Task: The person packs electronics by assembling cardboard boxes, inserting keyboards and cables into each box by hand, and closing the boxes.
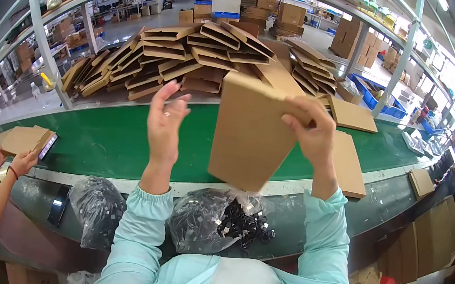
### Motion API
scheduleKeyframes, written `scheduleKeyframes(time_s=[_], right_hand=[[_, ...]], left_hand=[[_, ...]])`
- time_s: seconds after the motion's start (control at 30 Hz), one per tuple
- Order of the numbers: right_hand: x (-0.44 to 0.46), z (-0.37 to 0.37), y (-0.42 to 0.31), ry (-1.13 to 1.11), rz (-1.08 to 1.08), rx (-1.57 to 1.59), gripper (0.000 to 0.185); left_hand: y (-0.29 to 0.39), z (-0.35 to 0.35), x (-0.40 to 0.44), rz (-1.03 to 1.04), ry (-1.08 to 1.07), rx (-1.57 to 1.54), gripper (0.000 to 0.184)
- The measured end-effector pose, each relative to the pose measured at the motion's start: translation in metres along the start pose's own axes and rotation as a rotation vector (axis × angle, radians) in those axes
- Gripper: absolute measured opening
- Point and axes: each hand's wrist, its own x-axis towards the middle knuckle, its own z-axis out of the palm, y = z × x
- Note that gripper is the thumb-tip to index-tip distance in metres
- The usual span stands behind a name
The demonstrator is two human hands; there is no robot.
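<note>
My right hand [312, 128] grips the upper right edge of a flat cardboard box [251, 136], thumb in front and fingers behind. The box hangs upright above the green conveyor belt [112, 136], slightly blurred at its lower edge. My left hand [167, 119] is raised to the left of the box, fingers apart, touching nothing. Behind both hands a heap of folded cardboard boxes [204, 60] lies along the far side of the belt. Another flat box [346, 164] rests on the belt just right of my right hand.
Plastic bags [193, 218] with black cables [245, 226] lie on the near ledge before me, beside another clear bag [95, 205] and a phone [59, 204]. At left a co-worker's hands [24, 161] hold cardboard boxes. A metal post [49, 41] rises behind the belt.
</note>
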Motion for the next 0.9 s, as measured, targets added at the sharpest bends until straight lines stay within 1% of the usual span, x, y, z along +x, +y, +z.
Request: scheduleKeyframes(time_s=[0.07, 0.1, 0.13, 0.17, 0.2, 0.23, 0.27, 0.3, 0.33, 0.37, 0.4, 0.43, 0.47, 0.53, 0.57, 0.6, 0.63, 0.67, 0.7, 0.77, 0.8, 0.83, 0.87, 0.9], right_hand=[[0.008, 0.008, 0.02, 0.185, 0.155, 0.128, 0.031], [0.011, 0.023, 0.033, 0.301, 0.196, 0.262, 0.028], [0.013, 0.038, 0.051, 0.325, 0.303, 0.22, 0.027], [0.008, 0.051, 0.069, 0.363, 0.418, 0.173, 0.028], [-0.001, 0.071, 0.078, 0.378, 0.378, 0.146, 0.026], [-0.013, 0.103, 0.104, 0.395, 0.519, 0.39, 0.026], [-0.029, 0.137, 0.123, 0.344, 0.503, 0.573, 0.034], [-0.044, 0.15, 0.123, 0.084, 0.685, 0.74, 0.044], [-0.059, 0.162, 0.122, -0.199, 0.872, 0.839, 0.056], [-0.069, 0.165, 0.117, -0.283, 0.774, 0.51, 0.058], [-0.082, 0.153, 0.117, -0.288, 0.755, 0.441, 0.059], [-0.086, 0.136, 0.125, -0.278, 0.647, 0.28, 0.059], [-0.086, 0.117, 0.134, -0.272, 0.537, 0.119, 0.06], [-0.099, 0.07, 0.175, -0.17, 0.285, -0.248, 0.067], [-0.105, 0.038, 0.185, -0.14, 0.296, -0.445, 0.071], [-0.1, -0.001, 0.167, -0.218, 0.455, -0.706, 0.085], [-0.109, -0.031, 0.173, -0.232, 0.505, -0.974, 0.097], [-0.112, -0.057, 0.163, -0.273, 0.695, -1.127, 0.103], [-0.124, -0.084, 0.164, -0.309, 0.786, -1.243, 0.103], [-0.158, -0.121, 0.17, -0.367, 0.958, -1.314, 0.103], [-0.17, -0.128, 0.168, -0.318, 0.976, -1.265, 0.099], [-0.183, -0.134, 0.165, -0.269, 0.994, -1.218, 0.096], [-0.197, -0.14, 0.164, -0.222, 1.015, -1.172, 0.092], [-0.216, -0.144, 0.177, -0.176, 0.87, -1.197, 0.079]], left_hand=[[-0.013, -0.021, -0.003, 0.049, 0.165, 0.145, 0.04], [-0.019, -0.022, -0.006, 0.065, 0.227, 0.211, 0.035], [-0.018, -0.017, -0.013, 0.1, 0.261, 0.234, 0.03], [-0.017, -0.011, -0.02, 0.106, 0.212, 0.219, 0.029], [-0.017, -0.005, -0.027, 0.105, 0.163, 0.199, 0.029], [-0.016, 0.003, -0.033, 0.092, 0.058, 0.23, 0.028], [-0.018, 0.008, -0.038, 0.086, -0.042, 0.26, 0.027], [-0.03, 0.007, -0.042, 0.014, -0.149, 0.296, 0.023], [-0.039, 0.012, -0.046, 0.017, -0.266, 0.301, 0.023], [-0.046, 0.016, -0.047, 0.025, -0.376, 0.308, 0.022], [-0.053, 0.018, -0.05, 0.034, -0.48, 0.318, 0.021], [-0.066, 0.013, -0.052, -0.049, -0.541, 0.294, 0.018], [-0.08, 0.004, -0.053, -0.148, -0.594, 0.345, 0.017], [-0.106, -0.013, -0.056, -0.34, -0.695, 0.441, 0.016], [-0.115, -0.015, -0.059, -0.381, -0.699, 0.463, 0.015], [-0.125, -0.016, -0.062, -0.45, -0.706, 0.45, 0.015], [-0.135, -0.016, -0.065, -0.52, -0.717, 0.432, 0.015], [-0.145, -0.018, -0.071, -0.593, -0.726, 0.417, 0.016], [-0.159, -0.025, -0.074, -0.639, -0.791, 0.421, 0.017], [-0.171, -0.038, -0.079, -0.65, -0.876, 0.498, 0.017], [-0.175, -0.039, -0.08, -0.652, -0.917, 0.538, 0.018], [-0.166, -0.034, -0.078, -0.767, -0.855, 0.498, 0.019], [-0.167, -0.033, -0.078, -0.773, -0.838, 0.49, 0.02], [-0.169, -0.037, -0.078, -0.782, -0.822, 0.483, 0.021]])
